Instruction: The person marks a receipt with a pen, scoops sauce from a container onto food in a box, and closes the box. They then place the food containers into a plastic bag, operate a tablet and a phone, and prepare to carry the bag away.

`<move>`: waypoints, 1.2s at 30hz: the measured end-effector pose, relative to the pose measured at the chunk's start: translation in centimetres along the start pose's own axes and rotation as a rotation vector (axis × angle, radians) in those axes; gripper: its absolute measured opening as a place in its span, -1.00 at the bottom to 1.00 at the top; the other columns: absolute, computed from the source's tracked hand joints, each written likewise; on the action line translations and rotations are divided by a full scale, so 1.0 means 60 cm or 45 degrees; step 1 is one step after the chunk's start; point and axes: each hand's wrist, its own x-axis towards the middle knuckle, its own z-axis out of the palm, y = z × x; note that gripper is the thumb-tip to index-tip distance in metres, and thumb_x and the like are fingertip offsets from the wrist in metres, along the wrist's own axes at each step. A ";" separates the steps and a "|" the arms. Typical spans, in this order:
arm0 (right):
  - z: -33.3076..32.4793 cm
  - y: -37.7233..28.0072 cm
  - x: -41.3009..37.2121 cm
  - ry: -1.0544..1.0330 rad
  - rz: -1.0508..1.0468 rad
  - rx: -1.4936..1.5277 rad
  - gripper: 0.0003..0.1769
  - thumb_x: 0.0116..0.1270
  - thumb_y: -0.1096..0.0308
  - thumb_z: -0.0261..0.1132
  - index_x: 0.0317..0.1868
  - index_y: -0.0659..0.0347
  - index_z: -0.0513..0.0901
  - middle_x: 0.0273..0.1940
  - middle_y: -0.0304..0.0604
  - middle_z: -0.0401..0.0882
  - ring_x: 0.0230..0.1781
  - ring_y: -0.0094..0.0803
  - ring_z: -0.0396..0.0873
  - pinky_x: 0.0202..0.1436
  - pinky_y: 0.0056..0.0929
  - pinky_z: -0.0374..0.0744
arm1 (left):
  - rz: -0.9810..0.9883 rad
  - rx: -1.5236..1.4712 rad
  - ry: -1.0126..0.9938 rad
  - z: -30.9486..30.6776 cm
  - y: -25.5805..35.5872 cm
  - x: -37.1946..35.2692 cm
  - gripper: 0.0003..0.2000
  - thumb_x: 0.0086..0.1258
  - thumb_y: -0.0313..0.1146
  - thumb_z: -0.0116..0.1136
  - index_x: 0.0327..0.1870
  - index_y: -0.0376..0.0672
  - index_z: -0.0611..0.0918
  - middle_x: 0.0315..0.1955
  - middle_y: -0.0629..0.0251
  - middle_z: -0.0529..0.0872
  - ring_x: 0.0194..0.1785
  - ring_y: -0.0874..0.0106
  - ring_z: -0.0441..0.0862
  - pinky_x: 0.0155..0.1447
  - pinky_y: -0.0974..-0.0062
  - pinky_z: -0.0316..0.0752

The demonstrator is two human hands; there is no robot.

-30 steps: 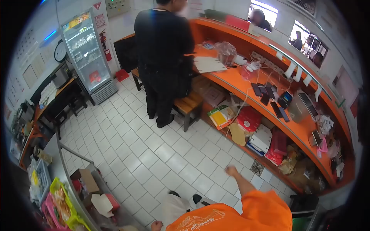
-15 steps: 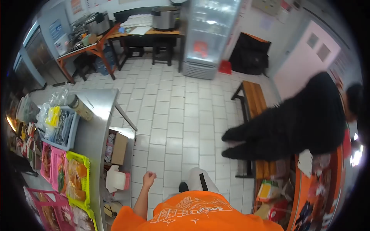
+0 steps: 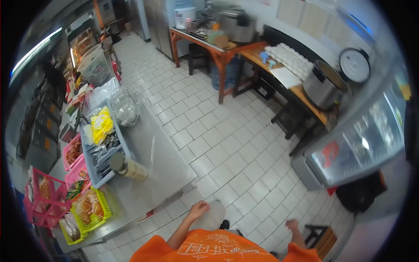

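My left hand (image 3: 199, 210) hangs low in front of my orange shirt (image 3: 218, 246), over the tiled floor beside the steel table. Its fingers are loosely bent and apart, with nothing in them. Out to my right side is my right hand (image 3: 292, 225), small and blurred, near the end of a wooden bench (image 3: 327, 243). Nearest my left hand is the steel table (image 3: 168, 174). A jar with a dark lid (image 3: 128, 167) stands on it beside a blue basket (image 3: 97, 183), which has yellow and dark packets inside.
Yellow-green baskets (image 3: 106, 208) and a pink basket (image 3: 32, 208) with packed food line the left side. Ahead, a wooden table (image 3: 251, 53) bears egg trays (image 3: 290, 60) and a large pot (image 3: 324, 85). A glass-door fridge (image 3: 353, 148) stands to the right; tiled floor (image 3: 235, 150) runs between.
My view has turned left, and the steel table now lies ahead on my left. My right hand has come into view. The bending person in black is out of sight.
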 end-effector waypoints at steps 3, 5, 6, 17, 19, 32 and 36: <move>-0.306 -0.129 0.228 0.220 -0.542 -0.076 -0.75 0.25 0.34 0.14 -0.34 0.34 0.69 -0.47 -0.09 0.68 -0.60 -0.35 0.61 -0.56 -0.40 0.54 | 0.009 -0.192 -0.049 0.030 0.095 0.128 -0.79 0.36 -0.35 0.10 -0.13 -0.31 0.57 -0.26 0.25 0.70 -0.20 0.43 0.67 -0.10 0.52 0.53; -0.411 -0.249 0.273 0.113 -0.044 0.425 -0.62 0.33 0.24 0.04 -0.35 0.38 0.67 -0.46 -0.05 0.68 -0.48 -0.28 0.66 -0.49 -0.29 0.59 | 0.158 -0.125 -0.212 0.039 0.142 0.258 -0.77 0.41 -0.26 0.09 -0.06 -0.21 0.55 -0.19 0.30 0.70 -0.13 0.47 0.66 -0.12 0.54 0.49; -0.385 -0.219 0.315 -0.107 -0.050 0.702 -0.67 0.21 0.29 0.12 -0.39 0.43 0.67 -0.51 0.06 0.65 -0.54 -0.22 0.63 -0.64 -0.34 0.51 | 0.265 -0.153 -0.150 0.050 0.153 0.332 -0.80 0.37 -0.34 0.10 -0.14 -0.28 0.58 -0.28 0.27 0.70 -0.23 0.47 0.65 -0.12 0.55 0.51; -0.447 -0.626 0.749 -0.479 -0.323 -0.036 -0.58 0.37 0.15 0.06 -0.05 0.35 0.61 -0.15 0.11 0.62 -0.19 -0.13 0.59 -0.20 -0.22 0.51 | 0.130 -0.474 0.391 -0.113 0.491 0.757 -0.81 0.39 -0.41 0.07 -0.12 -0.37 0.56 -0.29 0.11 0.71 -0.20 0.38 0.69 -0.07 0.50 0.58; -0.494 -0.741 0.878 -0.464 -0.474 -0.164 -0.58 0.38 0.13 0.07 -0.03 0.32 0.60 -0.11 0.11 0.61 -0.13 -0.10 0.58 -0.11 -0.20 0.50 | 0.109 -0.422 0.464 -0.162 0.543 0.847 -0.80 0.38 -0.40 0.09 -0.13 -0.37 0.57 -0.30 0.12 0.72 -0.22 0.39 0.70 -0.10 0.51 0.60; -0.884 -2.198 1.140 -0.348 -1.776 0.775 -0.81 0.30 0.35 0.22 -0.14 0.27 0.58 -0.20 -0.06 0.61 -0.23 -0.29 0.60 -0.14 -0.37 0.54 | 0.062 -0.647 1.126 -0.676 0.865 1.203 -0.87 0.42 -0.34 0.06 -0.17 -0.18 0.56 -0.28 0.26 0.73 -0.21 0.47 0.68 -0.22 0.54 0.49; -0.848 -2.297 1.201 -0.550 -1.813 0.510 -0.79 0.33 0.33 0.20 -0.12 0.28 0.57 -0.25 -0.07 0.62 -0.26 -0.27 0.60 -0.16 -0.36 0.54 | 0.128 -0.553 1.149 -0.856 0.975 1.367 -0.81 0.44 -0.25 0.05 -0.16 -0.18 0.56 -0.26 0.24 0.72 -0.18 0.43 0.68 -0.17 0.48 0.52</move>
